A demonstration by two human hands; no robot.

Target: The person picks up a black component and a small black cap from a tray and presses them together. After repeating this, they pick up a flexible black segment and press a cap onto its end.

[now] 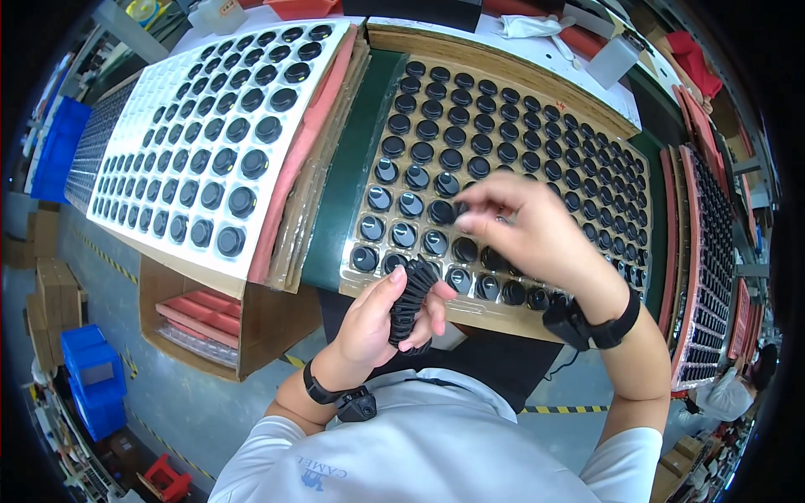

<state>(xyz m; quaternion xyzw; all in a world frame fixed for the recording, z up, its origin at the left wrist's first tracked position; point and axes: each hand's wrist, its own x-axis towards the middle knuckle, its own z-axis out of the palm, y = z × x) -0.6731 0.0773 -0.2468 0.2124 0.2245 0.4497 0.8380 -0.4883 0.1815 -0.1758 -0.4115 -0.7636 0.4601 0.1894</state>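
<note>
Holding a stack of black round caps, the left hand is curling its fingers and thumb around it just in front of the near edge of a clear plastic tray. The caps in the stack are thin and ribbed at the edge, so the stack is looking like a short bent column. The right hand is hovering over the tray with its fingertips pinched together above one pocket; if a cap is between them, I cannot tell, because the fingers are blurred. The tray is thin and shiny, with rows of round pockets, and most pockets are carrying a black disc with a glossy top. It is lying on a brown cardboard sheet beside a dark green strip. To the left, a white tray with the same black discs is resting on a brown cardboard box. Both wrists are wearing black bands.
</note>
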